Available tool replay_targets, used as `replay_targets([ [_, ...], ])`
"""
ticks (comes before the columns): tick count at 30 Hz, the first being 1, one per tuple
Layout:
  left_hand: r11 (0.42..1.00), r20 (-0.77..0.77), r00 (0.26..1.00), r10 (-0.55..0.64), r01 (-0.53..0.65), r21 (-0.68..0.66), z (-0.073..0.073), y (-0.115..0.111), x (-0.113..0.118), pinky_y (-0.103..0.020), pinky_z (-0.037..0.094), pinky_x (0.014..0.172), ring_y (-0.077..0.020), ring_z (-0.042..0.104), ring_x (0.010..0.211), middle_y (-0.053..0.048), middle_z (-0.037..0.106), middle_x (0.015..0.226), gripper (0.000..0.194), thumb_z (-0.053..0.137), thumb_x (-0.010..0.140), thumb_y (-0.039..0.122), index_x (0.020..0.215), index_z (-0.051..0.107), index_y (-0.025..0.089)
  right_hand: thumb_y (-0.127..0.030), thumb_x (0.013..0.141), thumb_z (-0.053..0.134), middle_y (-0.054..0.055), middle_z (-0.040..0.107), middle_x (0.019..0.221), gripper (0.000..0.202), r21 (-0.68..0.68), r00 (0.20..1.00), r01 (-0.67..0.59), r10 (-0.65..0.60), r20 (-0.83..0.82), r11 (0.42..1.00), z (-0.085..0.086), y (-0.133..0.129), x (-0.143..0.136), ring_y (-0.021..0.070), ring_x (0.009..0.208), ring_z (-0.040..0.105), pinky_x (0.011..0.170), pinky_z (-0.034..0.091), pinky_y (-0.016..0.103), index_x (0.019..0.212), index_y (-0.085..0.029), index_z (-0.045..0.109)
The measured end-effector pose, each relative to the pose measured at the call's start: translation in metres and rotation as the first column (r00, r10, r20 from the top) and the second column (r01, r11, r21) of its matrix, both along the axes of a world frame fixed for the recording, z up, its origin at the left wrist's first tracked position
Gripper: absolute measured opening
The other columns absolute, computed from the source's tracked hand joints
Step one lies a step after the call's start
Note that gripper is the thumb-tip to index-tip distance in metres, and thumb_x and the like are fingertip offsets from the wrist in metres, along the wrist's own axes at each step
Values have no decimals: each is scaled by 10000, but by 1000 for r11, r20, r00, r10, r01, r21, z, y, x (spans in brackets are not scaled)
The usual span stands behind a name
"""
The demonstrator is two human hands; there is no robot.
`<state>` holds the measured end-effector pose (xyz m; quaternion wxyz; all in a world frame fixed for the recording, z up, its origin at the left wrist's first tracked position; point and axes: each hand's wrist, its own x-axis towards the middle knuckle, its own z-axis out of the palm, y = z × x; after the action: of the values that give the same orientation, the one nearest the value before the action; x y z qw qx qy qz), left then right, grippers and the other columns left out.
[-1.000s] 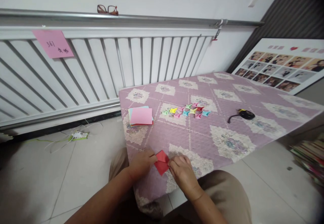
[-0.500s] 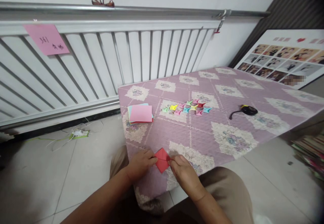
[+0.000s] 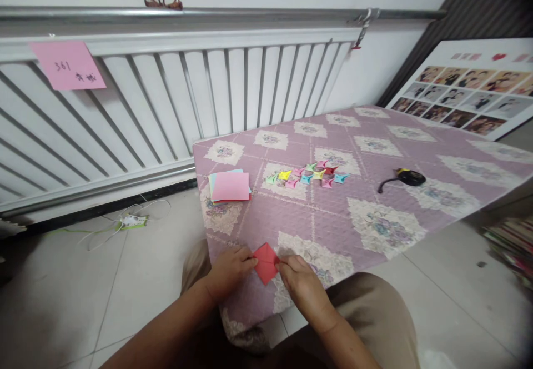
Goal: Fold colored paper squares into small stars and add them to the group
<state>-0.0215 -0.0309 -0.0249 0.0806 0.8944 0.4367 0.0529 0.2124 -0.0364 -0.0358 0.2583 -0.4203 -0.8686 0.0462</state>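
Observation:
A red square of origami paper [image 3: 266,264] with crease lines lies corner-up near the table's front edge. My left hand [image 3: 234,268] pinches its left corner, and my right hand [image 3: 298,278] pinches the right corner. Beyond them, several small folded paper pieces [image 3: 306,179] in pink, green, yellow, blue and red sit in a cluster on the cloth. To the left of that cluster is a stack of coloured paper [image 3: 230,186] with a pink sheet on top.
The table wears a purple floral cloth [image 3: 287,219]. A black object with a short cord [image 3: 411,178] lies at the right. Behind stands a white radiator [image 3: 216,85] with a pink note [image 3: 69,66]; glasses [image 3: 163,0] rest on the pipe. A photo board [image 3: 462,88] leans at the far right.
The view has shifted slightly. Both hands keep hold of the red paper's corners, and the paper looks nearly the same.

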Motion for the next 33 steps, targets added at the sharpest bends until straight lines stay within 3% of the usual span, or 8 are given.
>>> replay_targets([
  [8, 985, 175, 977, 120, -95, -141, 11, 4, 5, -297, 452, 819, -174, 572, 919, -32, 633, 1027, 249, 430, 936, 189, 1045, 651, 227, -111, 853, 529, 60, 613, 898, 135, -77, 990, 15, -26, -141, 997, 4, -2, -3, 197, 824, 552, 744, 483, 342, 910, -197, 616],
  [14, 978, 223, 958, 179, -148, -146, 15, 4, 11, -286, 457, 799, -168, 577, 882, -42, 630, 966, 219, 458, 899, 178, 964, 667, 196, -125, 858, 536, 46, 583, 825, 123, -95, 989, 76, -88, -122, 993, 5, -1, -7, 202, 799, 533, 732, 457, 340, 917, -196, 617],
  [20, 969, 130, 971, 199, -175, -174, 19, 8, 14, -282, 444, 799, -173, 573, 890, -34, 619, 968, 166, 487, 891, 213, 921, 650, 196, -124, 844, 556, 33, 579, 757, 114, -4, 989, 136, -136, -58, 991, -3, 7, -9, 192, 740, 523, 673, 429, 310, 830, -207, 634],
  [27, 953, 61, 967, 246, -229, -199, 22, 13, 18, -283, 439, 744, -181, 583, 848, -40, 617, 952, 202, 425, 928, 196, 918, 627, 183, -128, 855, 539, 43, 576, 779, 106, -45, 991, 106, -109, -82, 993, -3, 10, -5, 193, 747, 527, 673, 435, 308, 830, -201, 612],
  [33, 954, 23, 979, 203, -193, -231, 19, 20, 14, -271, 434, 744, -173, 576, 847, -28, 617, 936, 170, 441, 907, 179, 897, 610, 193, -180, 920, 454, 34, 556, 747, 188, -10, 996, 71, -71, -57, 997, -4, 9, -2, 179, 733, 519, 677, 424, 302, 802, -208, 598],
])
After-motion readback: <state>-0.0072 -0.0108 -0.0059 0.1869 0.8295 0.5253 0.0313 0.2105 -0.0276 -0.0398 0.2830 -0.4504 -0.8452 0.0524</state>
